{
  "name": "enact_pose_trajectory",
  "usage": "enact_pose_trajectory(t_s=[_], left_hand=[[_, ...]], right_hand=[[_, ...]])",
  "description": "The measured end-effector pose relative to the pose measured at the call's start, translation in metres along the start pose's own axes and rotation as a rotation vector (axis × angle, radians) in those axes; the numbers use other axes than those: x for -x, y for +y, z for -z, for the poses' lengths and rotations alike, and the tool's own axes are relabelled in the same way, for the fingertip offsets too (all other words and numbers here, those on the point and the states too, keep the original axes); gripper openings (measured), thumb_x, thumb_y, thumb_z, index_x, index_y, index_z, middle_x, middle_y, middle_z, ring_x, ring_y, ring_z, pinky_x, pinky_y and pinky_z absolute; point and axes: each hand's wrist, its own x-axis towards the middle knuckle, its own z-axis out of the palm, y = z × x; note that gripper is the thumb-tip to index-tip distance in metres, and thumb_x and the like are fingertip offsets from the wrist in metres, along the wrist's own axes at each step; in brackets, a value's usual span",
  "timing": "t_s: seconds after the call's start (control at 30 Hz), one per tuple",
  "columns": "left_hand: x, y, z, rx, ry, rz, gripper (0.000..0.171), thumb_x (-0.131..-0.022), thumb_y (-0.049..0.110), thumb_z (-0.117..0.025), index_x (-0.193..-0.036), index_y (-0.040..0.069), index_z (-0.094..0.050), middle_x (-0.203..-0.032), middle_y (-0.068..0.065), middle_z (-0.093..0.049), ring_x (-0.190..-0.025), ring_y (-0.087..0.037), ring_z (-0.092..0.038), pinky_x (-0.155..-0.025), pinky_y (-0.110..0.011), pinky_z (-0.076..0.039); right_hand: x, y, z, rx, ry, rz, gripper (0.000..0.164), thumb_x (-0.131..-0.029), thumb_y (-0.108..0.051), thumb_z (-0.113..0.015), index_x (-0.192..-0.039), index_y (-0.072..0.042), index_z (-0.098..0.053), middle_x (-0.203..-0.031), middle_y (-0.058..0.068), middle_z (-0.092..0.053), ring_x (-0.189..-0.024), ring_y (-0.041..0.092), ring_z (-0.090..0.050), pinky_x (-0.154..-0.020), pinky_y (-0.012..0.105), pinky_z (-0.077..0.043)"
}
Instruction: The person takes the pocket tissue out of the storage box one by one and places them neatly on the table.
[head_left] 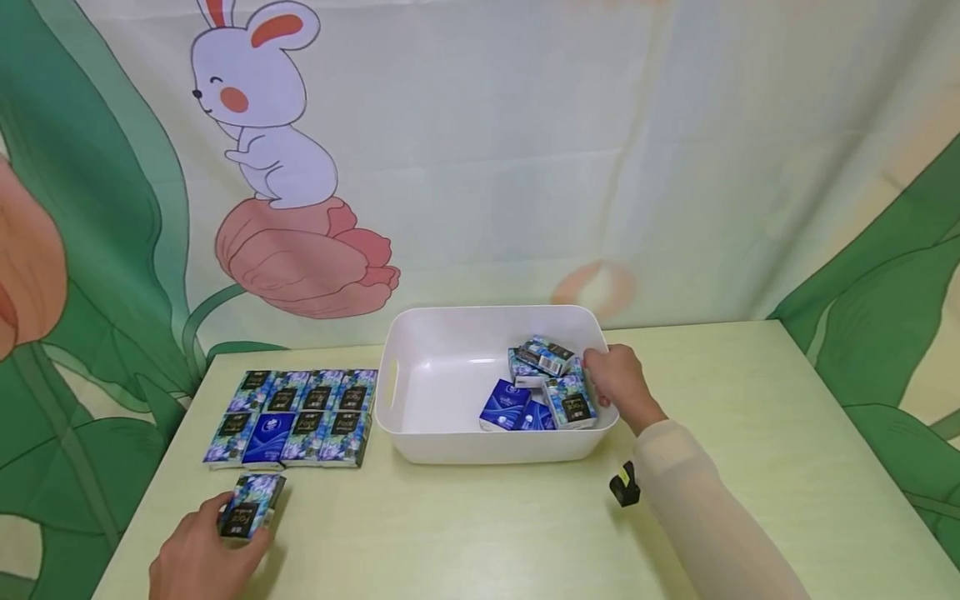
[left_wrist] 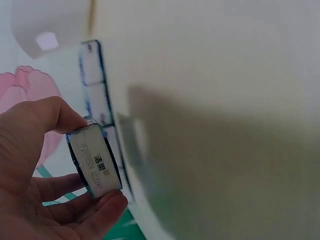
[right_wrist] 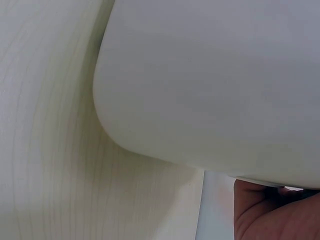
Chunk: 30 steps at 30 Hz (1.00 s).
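In the head view my left hand (head_left: pixel 197 550) holds a small tissue pack (head_left: pixel 251 504) with a dark blue floral print, just in front of two rows of tissue packs. The left wrist view shows the thumb on one end of the pack (left_wrist: pixel 95 157) and fingers on the other, its white printed side facing the camera. My right hand (head_left: pixel 621 385) grips the right end of a white plastic bin (head_left: pixel 495 448) at its handle. Several tissue packs (head_left: pixel 572 404), some floral and some plain blue, lie jumbled in the bin's right half. In the right wrist view, the bin's outer wall (right_wrist: pixel 210 90) hides most of the fingers.
Two neat rows of packs (head_left: pixel 306 433) lie left of the bin, one of them plain blue (head_left: pixel 267 437). A small black object (head_left: pixel 625 485) appears beside the right sleeve (head_left: pixel 697 500). Behind the pale table (head_left: pixel 465 533) hangs a printed curtain (head_left: pixel 480 167).
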Motion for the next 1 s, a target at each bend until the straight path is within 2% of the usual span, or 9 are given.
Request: enact_pose_trajectory(t_s=[0.17, 0.27, 0.47, 0.7, 0.87, 1.0], left_hand=[[-0.009, -0.022, -0.01, -0.044, -0.047, 0.11, 0.077, -0.079, 0.041, -0.069, -0.131, -0.01, -0.044, -0.108, -0.035, -0.054, -0.097, -0.046, -0.057, -0.084, -0.055, -0.046], [-0.017, -0.032, -0.011, -0.022, -0.043, 0.131, 0.076, -0.081, 0.04, -0.065, -0.133, -0.011, -0.043, -0.108, -0.036, -0.053, -0.097, -0.047, -0.056, -0.083, -0.056, -0.045], [-0.033, -0.037, -0.008, 0.02, -0.006, 0.081, 0.074, -0.083, 0.037, -0.064, -0.133, -0.014, -0.044, -0.108, -0.038, -0.052, -0.097, -0.049, -0.055, -0.083, -0.059, -0.045], [-0.041, -0.034, -0.006, 0.049, 0.017, 0.038, 0.076, -0.085, 0.037, -0.065, -0.135, -0.015, -0.042, -0.114, -0.04, -0.05, -0.102, -0.053, -0.053, -0.086, -0.062, -0.043], [-0.04, -0.03, -0.003, 0.05, 0.046, -0.002, 0.075, -0.085, 0.035, -0.066, -0.133, -0.017, -0.042, -0.115, -0.043, -0.048, -0.102, -0.057, -0.05, -0.085, -0.063, -0.042], [-0.033, -0.012, 0.004, 0.044, 0.065, -0.045, 0.074, -0.088, 0.034, -0.064, -0.137, -0.017, -0.041, -0.125, -0.043, -0.042, -0.113, -0.061, -0.041, -0.092, -0.067, -0.039]], right_hand=[[0.0, -0.001, 0.001, 0.0, -0.004, -0.003, 0.027, -0.095, -0.018, -0.046, -0.103, 0.003, -0.06, -0.058, 0.001, -0.044, -0.043, 0.012, -0.04, -0.042, 0.025, -0.037], [0.0, 0.0, 0.001, 0.002, -0.003, -0.005, 0.027, -0.095, -0.019, -0.046, -0.104, 0.003, -0.06, -0.059, 0.002, -0.045, -0.043, 0.012, -0.04, -0.043, 0.025, -0.037], [0.0, 0.001, 0.002, -0.009, -0.006, 0.005, 0.027, -0.094, -0.019, -0.047, -0.103, 0.003, -0.06, -0.058, 0.001, -0.045, -0.043, 0.012, -0.04, -0.042, 0.025, -0.037], [0.001, 0.0, 0.003, -0.015, -0.015, 0.004, 0.032, -0.094, -0.018, -0.046, -0.108, 0.006, -0.061, -0.057, 0.001, -0.043, -0.043, 0.012, -0.04, -0.043, 0.025, -0.038], [0.0, 0.002, 0.003, -0.026, -0.01, -0.005, 0.032, -0.094, -0.018, -0.046, -0.108, 0.006, -0.062, -0.058, 0.001, -0.043, -0.043, 0.012, -0.039, -0.043, 0.025, -0.038], [-0.001, 0.002, 0.003, -0.036, -0.018, 0.002, 0.032, -0.093, -0.018, -0.046, -0.108, 0.006, -0.061, -0.058, 0.001, -0.043, -0.043, 0.012, -0.039, -0.043, 0.026, -0.038]])
